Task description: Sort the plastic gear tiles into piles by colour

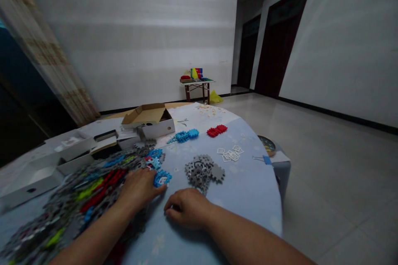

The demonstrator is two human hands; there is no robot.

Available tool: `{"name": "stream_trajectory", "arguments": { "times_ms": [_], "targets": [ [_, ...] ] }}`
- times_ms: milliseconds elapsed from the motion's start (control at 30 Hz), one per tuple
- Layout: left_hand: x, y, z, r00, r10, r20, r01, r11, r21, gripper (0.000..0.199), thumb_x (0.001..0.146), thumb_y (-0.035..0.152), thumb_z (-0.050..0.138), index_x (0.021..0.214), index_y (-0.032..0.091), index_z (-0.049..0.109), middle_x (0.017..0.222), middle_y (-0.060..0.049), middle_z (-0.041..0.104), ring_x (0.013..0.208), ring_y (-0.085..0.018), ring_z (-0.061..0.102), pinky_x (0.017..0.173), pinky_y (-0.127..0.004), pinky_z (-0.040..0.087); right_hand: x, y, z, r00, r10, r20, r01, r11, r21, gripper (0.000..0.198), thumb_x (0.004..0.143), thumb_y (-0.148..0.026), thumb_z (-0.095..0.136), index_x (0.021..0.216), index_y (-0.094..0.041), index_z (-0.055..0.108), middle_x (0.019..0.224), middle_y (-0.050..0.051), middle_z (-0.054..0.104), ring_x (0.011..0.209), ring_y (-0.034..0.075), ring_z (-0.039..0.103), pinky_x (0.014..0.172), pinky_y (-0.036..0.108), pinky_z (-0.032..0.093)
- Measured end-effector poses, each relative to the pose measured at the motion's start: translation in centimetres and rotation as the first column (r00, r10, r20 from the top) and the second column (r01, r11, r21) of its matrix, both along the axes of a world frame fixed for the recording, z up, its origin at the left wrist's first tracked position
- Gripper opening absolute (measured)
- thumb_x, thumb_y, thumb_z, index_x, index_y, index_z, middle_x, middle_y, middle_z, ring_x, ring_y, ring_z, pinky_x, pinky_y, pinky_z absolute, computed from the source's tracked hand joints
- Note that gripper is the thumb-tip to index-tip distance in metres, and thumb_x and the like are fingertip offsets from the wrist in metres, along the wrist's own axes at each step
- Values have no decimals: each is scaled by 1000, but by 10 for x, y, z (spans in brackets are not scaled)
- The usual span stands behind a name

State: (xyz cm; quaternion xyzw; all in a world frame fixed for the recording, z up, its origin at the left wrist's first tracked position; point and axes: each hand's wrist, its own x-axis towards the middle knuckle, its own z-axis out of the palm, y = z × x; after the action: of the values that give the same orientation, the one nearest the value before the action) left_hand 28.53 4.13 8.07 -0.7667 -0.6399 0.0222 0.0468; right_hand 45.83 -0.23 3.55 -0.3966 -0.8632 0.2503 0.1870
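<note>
"Which piece is nearest your fingers?"

"The bright blue, toothed plastic piece with a white middle, at the right edge of the heap of grey, red, lime and blue toothed pieces. My left hand is right beside it, thumb spread from the fingers; I can't tell whether it grips anything."

"And the other hand?"

"My right hand is loosely curled low over the pale blue table. Its palm is hidden, so I can't tell whether it holds something."

"How would you handle that piece well?"

"Lightly, I think: pinch opposite rims and lift straight up, so the teeth don't drag neighbours along."

"What lies farther out?"

"Grey toothed plates just beyond my right hand, then thin white square frames, a red toothed cluster and, leftward, an open white cardboard box."
</note>
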Motion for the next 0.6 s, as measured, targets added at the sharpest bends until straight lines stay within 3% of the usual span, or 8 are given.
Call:
{"name": "stream_trajectory", "arguments": {
  "times_ms": [100,233,333,433,600],
  "targets": [
    [-3,4,-2,1000,-14,27,15,999,-37,47,67,49,54,100,17,62,106,-14,63,103,-33,54,88,-45,37,0,0,1,1000,-1,0,1,1000,-8,28,79,-31,49,99,-24,67,90,2,70,82,16,62,72,24,43],
    [-8,20,0,981,-52,188,54,999,-3,49,68,35,58,114,20,53,115,-10,59,107,-26,52,91,-36,37,0,1,0,1000,9,-1,-9,1000,-18,28,79,-31,49,99,-25,67,91,2,70,81,16,62,71,24,43],
    [-3,39,3,962,-101,254,82,993,85,34,75,29,48,107,20,55,101,-7,62,94,-21,57,84,-31,40,0,2,-2,1000,15,-15,-16,1000,-6,28,79,-31,49,99,-25,67,90,2,70,81,16,62,71,24,43],
    [8,56,3,968,-137,212,110,984,137,26,79,26,42,98,20,59,100,-9,60,94,-21,56,84,-32,39,0,2,-1,1000,18,-20,-19,1000,-11,28,79,-30,48,99,-25,67,90,2,70,81,15,62,72,23,43],
    [15,72,-5,972,-168,165,171,985,-2,27,67,29,58,93,27,65,101,-7,63,103,-27,52,89,-39,34,1,1,0,999,19,-26,-20,999,-39,29,79,-30,48,100,-25,67,91,1,70,81,15,62,74,23,43]
  ]
}}
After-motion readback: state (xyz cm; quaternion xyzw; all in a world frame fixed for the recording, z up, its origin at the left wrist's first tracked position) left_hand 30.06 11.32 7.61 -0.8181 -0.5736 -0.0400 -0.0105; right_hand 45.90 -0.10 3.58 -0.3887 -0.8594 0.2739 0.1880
